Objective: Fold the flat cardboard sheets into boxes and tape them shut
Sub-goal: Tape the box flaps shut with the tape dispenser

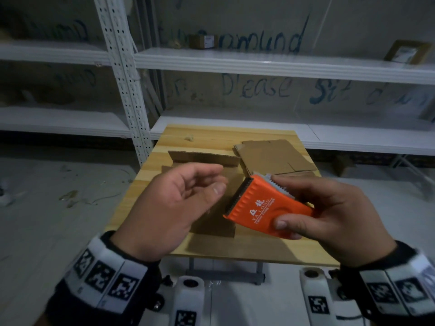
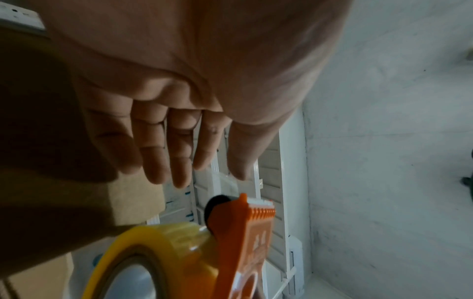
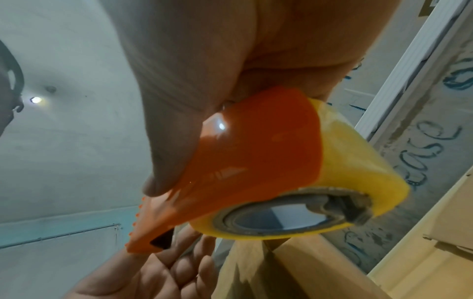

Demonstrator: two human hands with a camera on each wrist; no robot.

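— While the right hand (image 1: 334,208) grips the dispenser (image 1: 266,205) with its tape roll (image 2: 158,252), where's the left hand (image 1: 174,203)?
— Beside it, empty, fingers loosely curled.
— The cardboard?
— One sheet (image 1: 211,222) under the hands, sheets (image 1: 275,156) behind, on the table (image 1: 259,252).

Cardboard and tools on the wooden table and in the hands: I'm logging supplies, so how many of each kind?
Partly folded box: 1
Stack of flat sheets: 1, sheet count unclear
Orange tape dispenser, with yellowish tape roll, in the right hand: 1
Total: 3

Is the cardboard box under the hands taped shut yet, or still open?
Still open. The box has a flap standing up at its far side; the tape dispenser is in the right hand, above it.
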